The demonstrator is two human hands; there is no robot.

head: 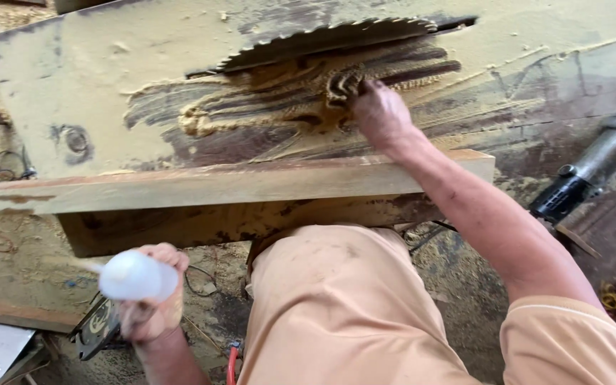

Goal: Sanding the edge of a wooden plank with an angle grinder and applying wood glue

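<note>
The wet glue smear (301, 100) lies under your right hand (379, 114), streaking away to the left of your fingertips across the dusty saw table (73, 71). Your right fingers are bunched close and pressed flat into the glue, gripping nothing. Just above them, the circular saw blade (322, 39) rises from its slot. A long wooden plank (215, 184) sits nearer you than those fingers, under your forearm. Your left hand (152, 303), held low off the table, wraps its fingers tight around a white plastic bottle (135, 276). A power tool (593, 171) lies off to the right.
</note>
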